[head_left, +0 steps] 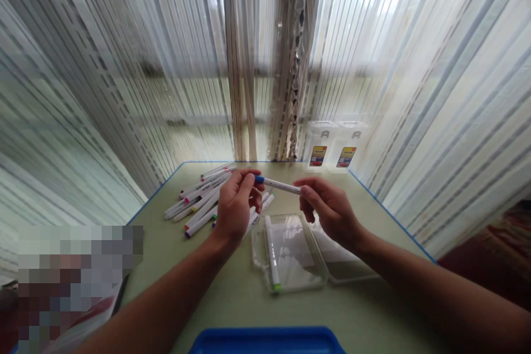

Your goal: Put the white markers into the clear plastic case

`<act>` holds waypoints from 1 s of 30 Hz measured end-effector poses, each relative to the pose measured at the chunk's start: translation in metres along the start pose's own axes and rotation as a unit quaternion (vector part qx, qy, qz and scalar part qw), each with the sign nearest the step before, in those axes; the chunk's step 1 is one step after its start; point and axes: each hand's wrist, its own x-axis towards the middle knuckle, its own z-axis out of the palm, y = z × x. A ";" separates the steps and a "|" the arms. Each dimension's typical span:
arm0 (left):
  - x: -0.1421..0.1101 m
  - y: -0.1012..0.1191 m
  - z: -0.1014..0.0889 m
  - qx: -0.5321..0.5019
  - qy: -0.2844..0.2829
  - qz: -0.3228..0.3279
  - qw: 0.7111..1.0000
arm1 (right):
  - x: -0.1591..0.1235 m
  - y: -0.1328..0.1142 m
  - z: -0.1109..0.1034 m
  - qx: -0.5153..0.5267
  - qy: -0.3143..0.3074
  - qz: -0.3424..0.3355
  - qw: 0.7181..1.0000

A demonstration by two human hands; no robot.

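Green, blue-edged tabletop (224,307); open clear case (296,240) on it, pile of white markers (203,211) to L. L hand (236,204) grips blue-capped marker (282,185) at cap (259,179), R hand (329,207) pinches other end, marker held above tabletop; green-tipped marker (272,251) in case's L half.

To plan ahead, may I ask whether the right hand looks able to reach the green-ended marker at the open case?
Probably yes: nothing covers the green-ended marker, and the right hand is nearby, though its fingers hold the blue-capped marker.
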 end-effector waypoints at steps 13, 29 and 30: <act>0.002 -0.001 0.000 0.008 0.014 -0.009 1.000 | 0.005 -0.003 -0.003 0.147 0.056 0.053 0.986; -0.007 0.005 0.003 -0.065 -0.094 -0.056 0.992 | 0.011 0.000 -0.003 0.181 0.073 0.102 0.975; -0.008 0.006 0.004 -0.076 -0.110 -0.066 0.989 | 0.012 0.000 -0.004 0.197 0.078 0.114 0.971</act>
